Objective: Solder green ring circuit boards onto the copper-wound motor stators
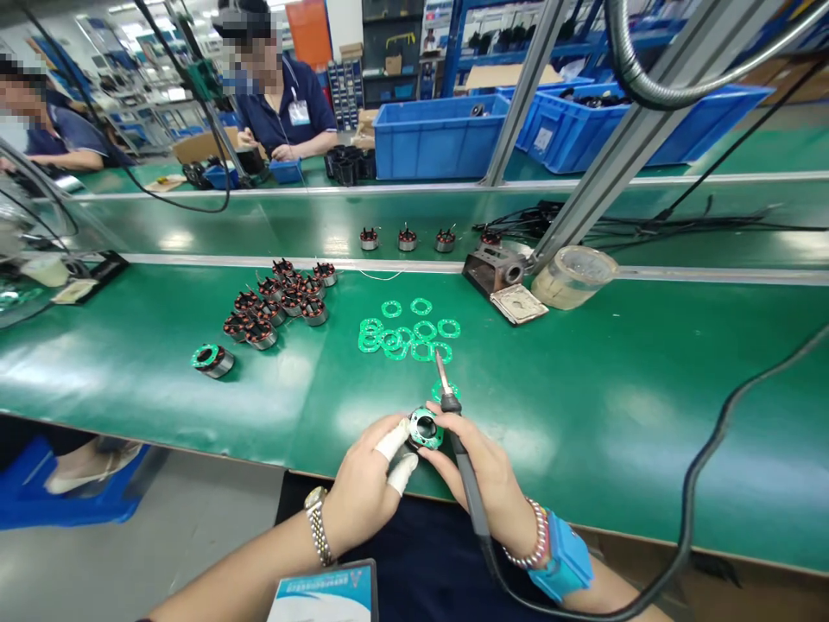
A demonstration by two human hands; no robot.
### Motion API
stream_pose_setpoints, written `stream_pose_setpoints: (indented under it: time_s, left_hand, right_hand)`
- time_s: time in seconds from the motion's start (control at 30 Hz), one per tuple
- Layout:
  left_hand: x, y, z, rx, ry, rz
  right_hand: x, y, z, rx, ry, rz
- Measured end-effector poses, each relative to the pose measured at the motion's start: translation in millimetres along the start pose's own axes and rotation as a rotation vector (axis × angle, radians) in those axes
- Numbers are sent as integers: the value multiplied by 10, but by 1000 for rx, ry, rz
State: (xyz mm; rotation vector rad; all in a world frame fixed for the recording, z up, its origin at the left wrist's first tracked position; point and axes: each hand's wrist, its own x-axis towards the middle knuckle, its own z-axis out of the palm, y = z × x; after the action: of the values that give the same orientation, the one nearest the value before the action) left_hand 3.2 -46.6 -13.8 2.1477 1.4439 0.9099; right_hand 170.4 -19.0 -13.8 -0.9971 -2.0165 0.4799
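Note:
My left hand [366,479], with white finger covers on the thumb and a finger, grips a small motor stator [433,438] near the table's front edge. A green ring-shaped circuit board sits on the stator's upward face. Held along my right hand [496,488] is a soldering iron [470,488], its tip pointing away from me. The right thumb and fingertips also touch the stator's side. Just beyond lie several loose green ring boards [425,331]. Copper-wound stators [314,312] stand clustered at the left, and one stator with a green ring [218,364] lies tilted nearer to me.
A metal soldering-iron stand [492,268] with a sponge tray [519,304] and a tape roll [575,278] stand behind right. The iron's black cable [696,484] loops across the right side. Beyond the ledge are blue bins [440,138] and a seated co-worker [285,108].

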Motion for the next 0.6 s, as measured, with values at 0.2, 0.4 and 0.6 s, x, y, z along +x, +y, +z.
stream_pose_setpoints:
  time_s: [0.2, 0.4, 0.6]
  left_hand:
    - [106, -60, -52, -33, -93, -55]
    - [-88, -656, -696, 367, 183, -301]
    - [-201, -1217, -1609, 814, 180, -554]
  right_hand:
    - [56, -51, 56, -11, -47, -42]
    - [155, 90, -36, -126, 51, -96]
    - [262, 166, -127, -204, 83, -106]
